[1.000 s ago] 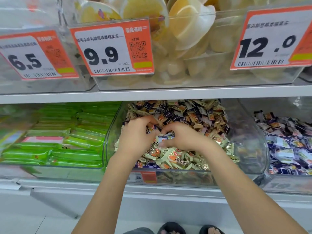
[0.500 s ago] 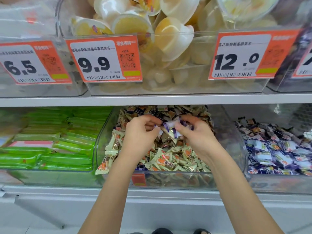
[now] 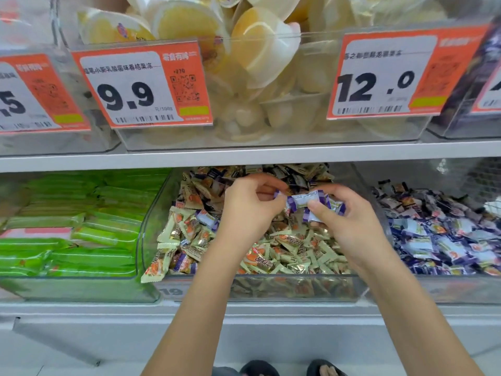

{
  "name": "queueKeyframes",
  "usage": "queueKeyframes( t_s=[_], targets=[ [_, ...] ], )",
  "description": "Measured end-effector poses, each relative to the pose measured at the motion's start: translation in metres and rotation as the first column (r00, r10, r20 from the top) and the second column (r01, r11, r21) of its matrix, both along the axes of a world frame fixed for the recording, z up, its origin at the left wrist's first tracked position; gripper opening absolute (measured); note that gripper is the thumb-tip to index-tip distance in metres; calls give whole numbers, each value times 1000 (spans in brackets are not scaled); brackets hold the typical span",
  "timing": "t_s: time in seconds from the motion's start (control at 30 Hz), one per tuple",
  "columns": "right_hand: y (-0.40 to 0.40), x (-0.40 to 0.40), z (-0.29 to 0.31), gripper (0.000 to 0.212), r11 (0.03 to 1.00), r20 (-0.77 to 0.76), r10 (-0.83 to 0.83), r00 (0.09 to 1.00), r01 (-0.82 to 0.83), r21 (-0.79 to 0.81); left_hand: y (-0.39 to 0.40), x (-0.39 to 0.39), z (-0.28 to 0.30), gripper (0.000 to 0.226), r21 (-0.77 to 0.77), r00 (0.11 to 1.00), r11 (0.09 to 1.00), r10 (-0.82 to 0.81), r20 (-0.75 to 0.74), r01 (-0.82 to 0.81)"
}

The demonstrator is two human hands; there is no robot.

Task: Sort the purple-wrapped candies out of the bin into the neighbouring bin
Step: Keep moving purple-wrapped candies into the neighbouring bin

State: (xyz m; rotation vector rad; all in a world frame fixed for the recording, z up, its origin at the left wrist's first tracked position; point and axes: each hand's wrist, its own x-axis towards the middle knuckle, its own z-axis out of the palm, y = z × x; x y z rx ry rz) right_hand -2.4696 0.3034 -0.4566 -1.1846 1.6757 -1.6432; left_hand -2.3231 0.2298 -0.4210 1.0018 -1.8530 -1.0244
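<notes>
A clear middle bin [image 3: 271,290] holds a heap of cream and gold wrapped candies [image 3: 284,253] with a few purple ones mixed in, such as one purple-wrapped candy [image 3: 207,219] at the left. Both hands hover over this heap. My right hand [image 3: 349,226] grips several purple-wrapped candies [image 3: 311,203]. My left hand [image 3: 248,213] pinches the left end of that same bunch. The neighbouring bin [image 3: 447,290] on the right is full of purple and white candies [image 3: 439,240].
A bin of green wrapped bars [image 3: 81,229] sits to the left. The shelf above [image 3: 244,154] carries clear bins of jelly cups [image 3: 257,50] with orange price tags [image 3: 141,85] hanging close over the candy bins. One cream candy [image 3: 153,271] overhangs the middle bin's front left corner.
Both hands have risen out of the candy heap, where they were digging, and now hold a bunch of purple candies between them above it. The camera has moved closer.
</notes>
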Motion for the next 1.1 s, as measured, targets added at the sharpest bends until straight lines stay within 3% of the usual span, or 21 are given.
queueKeyframes(
  t_s=[0.13, 0.2, 0.3, 0.4, 0.53, 0.6, 0.63, 0.7, 0.73, 0.83, 0.93, 1.1],
  targets=[
    [39, -34, 37, 13, 979, -280, -199, 939, 181, -89, 24, -19, 3, 17, 41, 983, 986, -155, -99, 159],
    [59, -55, 42, 15, 953, -334, -302, 893, 275, -127, 37, -32, 5, 19, 55, 965, 972, -218, -144, 227],
    [80, -84, 30, 24, 934, -291, -356, 888, 349, -77, 52, -52, 4, 21, 52, 946, 957, -272, -173, 285],
    [86, -109, 17, 26, 935, -135, -325, 936, 339, 100, 59, -70, 0, 20, 43, 943, 956, -276, -188, 289],
    [91, -127, 15, 31, 936, -170, -283, 944, 311, 166, 66, -93, -3, 17, -15, 929, 940, -339, -146, 341],
    [94, -131, 14, 32, 935, -168, -274, 947, 303, 184, 70, -106, -6, 21, -95, 912, 909, -409, -24, 405],
    [95, -132, 13, 33, 936, -167, -273, 947, 302, 183, 71, -110, -9, 30, -162, 890, 876, -442, 110, 455],
    [97, -132, 15, 32, 938, -164, -291, 943, 315, 146, 72, -112, -13, 44, -219, 794, 788, -476, 378, 576],
    [97, -132, 17, 31, 937, -152, -309, 939, 328, 121, 71, -109, -14, 48, -206, 763, 771, -481, 432, 603],
    [95, -123, 22, 29, 931, -171, -344, 923, 359, 66, 66, -86, -12, 51, -215, 815, 824, -412, 408, 524],
    [83, -100, 30, 23, 944, -287, -318, 904, 330, -7, 55, -48, -4, 33, -248, 896, 913, -214, 389, 326],
    [44, -34, 39, 16, 1000, -369, -28, 929, 21, -22, 40, 33, -11, 18, -269, 873, 961, 80, 482, 60]
  ],
)
